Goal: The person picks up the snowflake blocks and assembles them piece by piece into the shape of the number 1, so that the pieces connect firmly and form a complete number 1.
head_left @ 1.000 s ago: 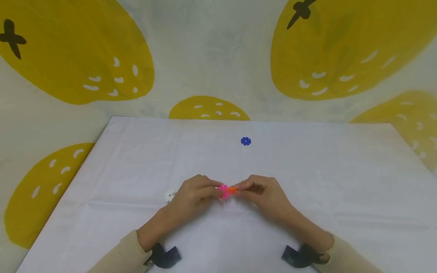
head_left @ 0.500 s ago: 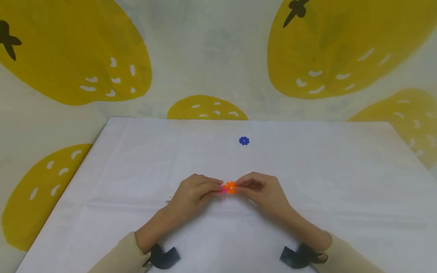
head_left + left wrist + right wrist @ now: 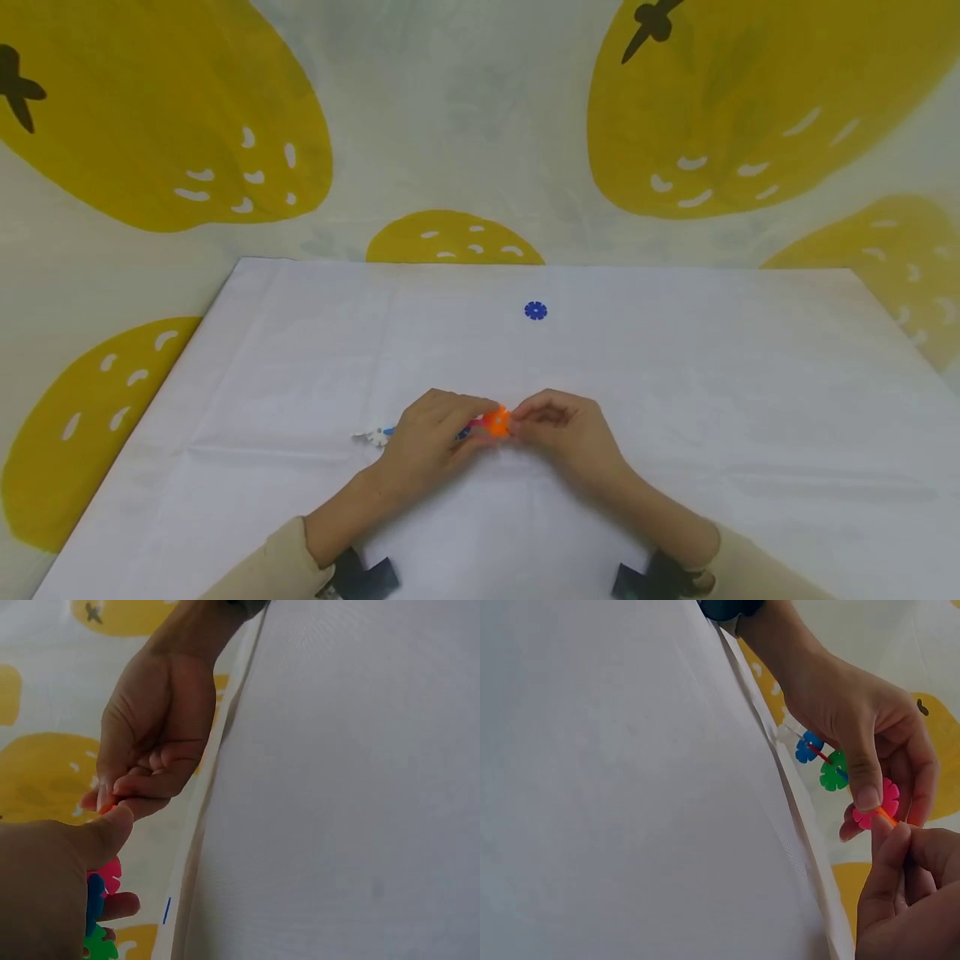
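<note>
Notched plastic snowflake discs are joined in a chain. The right wrist view shows its pink disc (image 3: 889,796), green disc (image 3: 831,774) and blue disc (image 3: 808,748), with red edge-on between the last two. My left hand (image 3: 427,437) holds the chain near the pink disc, fingers and thumb around it and hiding its middle in the head view. At the chain's right end is an orange disc (image 3: 497,422), pinched at its right edge between thumb and fingers of my right hand (image 3: 573,429). A white disc (image 3: 375,437) sticks out left of my left hand.
A loose dark blue snowflake disc (image 3: 536,311) lies farther back on the white-covered table (image 3: 675,350). Behind the table hangs a pale cloth (image 3: 465,108) with large yellow fruit prints. Dark bands sit at both wrists.
The orange disc has turned from nearly edge-on to face-on, then shifted slightly left and down. More of the chain, with blue parts, now shows around my left hand.
</note>
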`<control>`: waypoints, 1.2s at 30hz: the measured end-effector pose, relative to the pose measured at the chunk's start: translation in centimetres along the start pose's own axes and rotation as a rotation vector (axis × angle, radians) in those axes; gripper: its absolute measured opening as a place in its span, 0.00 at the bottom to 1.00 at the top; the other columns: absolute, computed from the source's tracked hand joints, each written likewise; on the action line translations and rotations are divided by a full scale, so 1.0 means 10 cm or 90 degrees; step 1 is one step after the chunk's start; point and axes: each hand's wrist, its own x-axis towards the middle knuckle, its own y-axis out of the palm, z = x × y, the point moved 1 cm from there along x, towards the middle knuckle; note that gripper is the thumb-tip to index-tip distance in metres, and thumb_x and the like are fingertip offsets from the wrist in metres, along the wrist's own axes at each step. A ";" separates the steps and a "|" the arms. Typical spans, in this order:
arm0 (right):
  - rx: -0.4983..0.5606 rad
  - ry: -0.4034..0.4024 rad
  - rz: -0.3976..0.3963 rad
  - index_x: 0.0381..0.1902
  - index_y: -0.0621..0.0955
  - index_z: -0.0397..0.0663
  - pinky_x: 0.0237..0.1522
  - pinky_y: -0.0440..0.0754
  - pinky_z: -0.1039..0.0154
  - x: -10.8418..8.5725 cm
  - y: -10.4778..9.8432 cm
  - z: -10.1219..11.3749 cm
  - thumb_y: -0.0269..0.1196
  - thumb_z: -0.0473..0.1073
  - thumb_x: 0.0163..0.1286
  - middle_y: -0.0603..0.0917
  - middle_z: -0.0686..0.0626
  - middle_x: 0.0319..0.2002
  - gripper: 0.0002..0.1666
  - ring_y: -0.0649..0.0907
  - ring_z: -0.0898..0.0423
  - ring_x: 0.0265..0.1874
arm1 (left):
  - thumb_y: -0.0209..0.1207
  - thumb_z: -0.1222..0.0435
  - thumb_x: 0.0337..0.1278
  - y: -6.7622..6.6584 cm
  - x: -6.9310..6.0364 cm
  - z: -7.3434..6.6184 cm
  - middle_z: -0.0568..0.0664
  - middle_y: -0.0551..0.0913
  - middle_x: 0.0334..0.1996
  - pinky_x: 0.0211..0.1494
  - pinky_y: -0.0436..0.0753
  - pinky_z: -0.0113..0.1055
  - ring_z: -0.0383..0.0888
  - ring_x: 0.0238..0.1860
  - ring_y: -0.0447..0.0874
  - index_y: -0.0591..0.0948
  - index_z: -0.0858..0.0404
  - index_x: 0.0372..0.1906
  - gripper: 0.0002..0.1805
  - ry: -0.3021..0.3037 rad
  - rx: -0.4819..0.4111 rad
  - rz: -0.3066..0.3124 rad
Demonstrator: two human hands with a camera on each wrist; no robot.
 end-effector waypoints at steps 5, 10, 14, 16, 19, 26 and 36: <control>0.051 0.021 0.011 0.38 0.82 0.33 0.40 0.84 0.59 -0.01 0.03 0.00 0.69 0.33 0.58 0.85 0.40 0.33 0.11 0.85 0.45 0.33 | 0.71 0.60 0.44 0.01 -0.02 0.01 0.44 0.85 0.41 0.43 0.78 0.31 0.38 0.37 0.83 0.82 0.61 0.46 0.21 0.008 -0.008 -0.023; 0.055 0.033 0.025 0.40 0.82 0.35 0.41 0.83 0.57 -0.01 0.03 0.01 0.70 0.35 0.57 0.85 0.40 0.34 0.14 0.85 0.43 0.34 | 0.71 0.61 0.43 0.01 -0.02 0.01 0.44 0.85 0.41 0.42 0.78 0.30 0.38 0.38 0.83 0.82 0.61 0.46 0.21 0.008 -0.014 -0.024; 0.028 0.027 0.037 0.42 0.82 0.38 0.41 0.84 0.58 -0.01 0.02 0.03 0.70 0.37 0.58 0.85 0.41 0.35 0.15 0.85 0.43 0.35 | 0.70 0.62 0.46 0.01 -0.02 0.02 0.44 0.85 0.41 0.41 0.78 0.29 0.38 0.38 0.83 0.83 0.61 0.46 0.19 0.010 -0.025 -0.023; 0.010 0.017 0.042 0.42 0.82 0.39 0.40 0.84 0.58 -0.01 0.01 0.04 0.70 0.38 0.58 0.86 0.41 0.36 0.14 0.85 0.43 0.35 | 0.70 0.62 0.46 0.01 -0.02 0.02 0.44 0.85 0.41 0.41 0.78 0.29 0.38 0.38 0.83 0.83 0.61 0.46 0.19 0.012 -0.030 -0.022; -0.047 -0.004 0.035 0.42 0.83 0.41 0.40 0.84 0.60 0.01 -0.02 0.04 0.70 0.41 0.59 0.86 0.44 0.35 0.14 0.86 0.46 0.34 | 0.70 0.64 0.46 0.01 -0.03 0.03 0.45 0.86 0.40 0.41 0.79 0.29 0.38 0.37 0.83 0.83 0.61 0.46 0.19 0.013 -0.036 -0.022; -0.153 -0.044 -0.010 0.41 0.84 0.48 0.43 0.82 0.64 0.14 -0.20 0.14 0.70 0.43 0.60 0.86 0.50 0.37 0.11 0.86 0.53 0.36 | 0.70 0.66 0.48 0.02 -0.04 0.05 0.46 0.85 0.40 0.44 0.80 0.30 0.39 0.38 0.84 0.83 0.62 0.47 0.18 0.025 -0.047 -0.024; -0.301 -0.118 -0.056 0.44 0.83 0.57 0.44 0.81 0.67 0.47 -0.53 0.29 0.68 0.51 0.62 0.84 0.58 0.41 0.13 0.83 0.62 0.41 | 0.70 0.65 0.49 0.03 -0.05 0.05 0.45 0.85 0.41 0.44 0.80 0.29 0.38 0.40 0.84 0.83 0.62 0.48 0.18 0.029 -0.045 -0.011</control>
